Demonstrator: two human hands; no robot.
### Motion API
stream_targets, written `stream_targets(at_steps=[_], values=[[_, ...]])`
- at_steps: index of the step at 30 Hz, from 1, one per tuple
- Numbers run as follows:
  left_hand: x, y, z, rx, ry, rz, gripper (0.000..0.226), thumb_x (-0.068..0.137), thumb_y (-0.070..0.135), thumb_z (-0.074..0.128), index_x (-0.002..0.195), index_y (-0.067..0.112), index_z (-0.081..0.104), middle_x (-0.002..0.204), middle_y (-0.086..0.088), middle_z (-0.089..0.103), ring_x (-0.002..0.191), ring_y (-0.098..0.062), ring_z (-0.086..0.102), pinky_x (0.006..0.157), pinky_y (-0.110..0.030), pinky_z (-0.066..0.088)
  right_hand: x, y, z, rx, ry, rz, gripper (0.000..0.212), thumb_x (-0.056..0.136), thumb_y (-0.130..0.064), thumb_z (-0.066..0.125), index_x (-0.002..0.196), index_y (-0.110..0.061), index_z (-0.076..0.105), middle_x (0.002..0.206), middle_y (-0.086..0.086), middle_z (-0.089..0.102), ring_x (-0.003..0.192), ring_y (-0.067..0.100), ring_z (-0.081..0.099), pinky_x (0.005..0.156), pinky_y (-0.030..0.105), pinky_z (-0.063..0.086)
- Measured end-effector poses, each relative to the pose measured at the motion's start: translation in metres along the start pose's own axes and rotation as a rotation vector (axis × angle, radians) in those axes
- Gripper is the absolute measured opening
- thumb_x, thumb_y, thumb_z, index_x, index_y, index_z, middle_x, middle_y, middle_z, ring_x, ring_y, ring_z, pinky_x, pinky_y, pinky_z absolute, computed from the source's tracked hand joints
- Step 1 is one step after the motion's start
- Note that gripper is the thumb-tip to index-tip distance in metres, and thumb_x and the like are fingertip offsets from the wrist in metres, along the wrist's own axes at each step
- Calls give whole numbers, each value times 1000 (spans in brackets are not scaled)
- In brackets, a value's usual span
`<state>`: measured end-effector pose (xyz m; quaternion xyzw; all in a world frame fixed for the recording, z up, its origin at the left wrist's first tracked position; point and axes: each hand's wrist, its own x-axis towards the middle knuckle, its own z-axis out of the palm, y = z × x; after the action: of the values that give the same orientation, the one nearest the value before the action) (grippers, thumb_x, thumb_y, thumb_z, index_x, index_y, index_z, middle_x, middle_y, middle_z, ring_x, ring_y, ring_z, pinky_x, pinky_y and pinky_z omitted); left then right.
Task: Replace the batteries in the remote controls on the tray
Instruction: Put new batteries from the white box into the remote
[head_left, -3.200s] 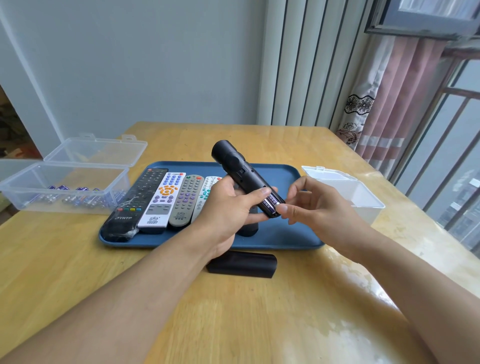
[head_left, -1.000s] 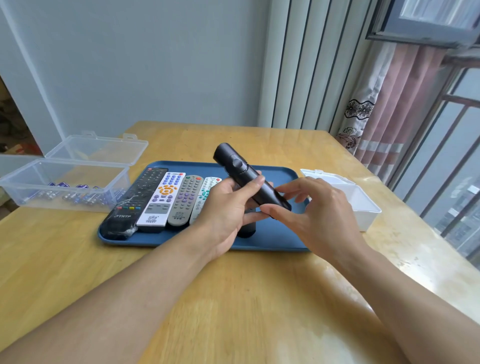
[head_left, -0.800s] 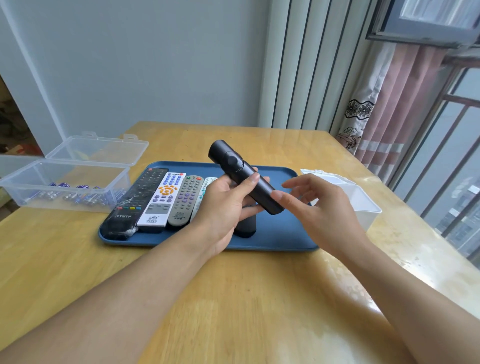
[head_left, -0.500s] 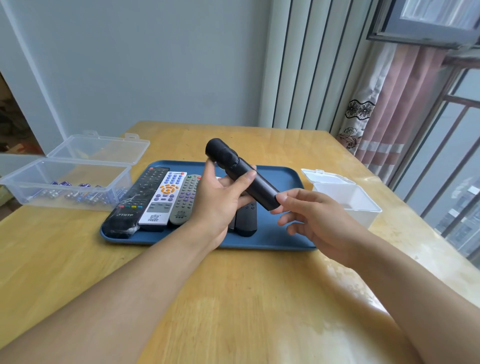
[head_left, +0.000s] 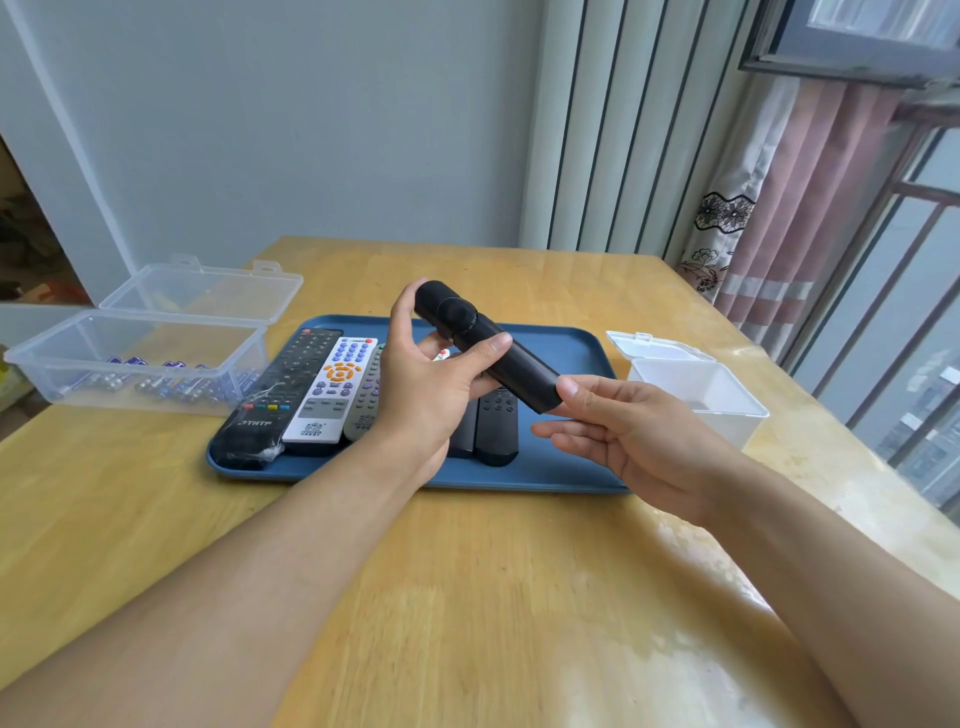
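Pale wall and vertical blinds fill the upper half of the frame, with a pink curtain (head_left: 769, 208) and a window at upper right; below them a wooden table (head_left: 467, 597) runs to the bottom edge.

At centre frame the left hand (head_left: 431, 395) holds a round black remote (head_left: 485, 345) raised above the blue tray (head_left: 561, 467), fingers and thumb curled round its upper half, the body slanting from upper left down to lower right. The right hand (head_left: 639, 436) meets the remote's lower end with its thumb tip; its fingers lie nearly straight and spread below, palm turned up, gripping nothing.

On the tray, left of centre, lie a long black remote (head_left: 275, 400), a white remote with orange and blue buttons (head_left: 332, 389) and a grey remote (head_left: 363, 400), side by side and touching; the left hand covers part of the grey one. Two more dark remotes (head_left: 493, 431) lie under the raised one.

At middle left an open clear box (head_left: 140, 338) holds batteries (head_left: 156, 382) along its floor, its lid thrown back. At middle right, just beside the tray's right edge, stands a white box (head_left: 701, 395) with its lid open.

Bare tabletop spreads between the tray's near edge and the bottom of the frame, crossed by both forearms; the tray's right portion is bare blue.
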<state>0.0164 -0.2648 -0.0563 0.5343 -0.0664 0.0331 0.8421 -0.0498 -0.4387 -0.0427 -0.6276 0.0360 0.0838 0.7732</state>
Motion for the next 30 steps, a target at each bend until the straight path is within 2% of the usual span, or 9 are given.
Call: stream_targets(at_steps=[12, 25, 30], values=[[-1, 0, 1, -9, -2, -3, 89, 77, -5, 82, 146, 35, 42, 122, -21, 66, 120, -26, 65, 78, -43, 63, -2, -1, 1, 16, 0, -12, 20, 89, -23, 66, 100, -8, 72, 90, 5, 75, 93, 20, 74, 71, 18, 58], [-6, -1, 5, -10, 16, 21, 85, 82, -6, 78, 145, 37, 42, 118, -17, 69, 107, -21, 72, 78, -43, 63, -2, 1, 1, 1, 38, -20, 23, 82, -26, 70, 96, -8, 73, 86, 3, 74, 89, 19, 75, 69, 17, 57], [-6, -1, 5, -20, 34, 9, 82, 81, -7, 78, 144, 32, 42, 116, -19, 67, 108, -23, 71, 76, -40, 63, -3, 0, 2, 51, 58, -32, 18, 87, -22, 70, 97, -7, 72, 85, 8, 74, 94, 26, 75, 78, 21, 59]])
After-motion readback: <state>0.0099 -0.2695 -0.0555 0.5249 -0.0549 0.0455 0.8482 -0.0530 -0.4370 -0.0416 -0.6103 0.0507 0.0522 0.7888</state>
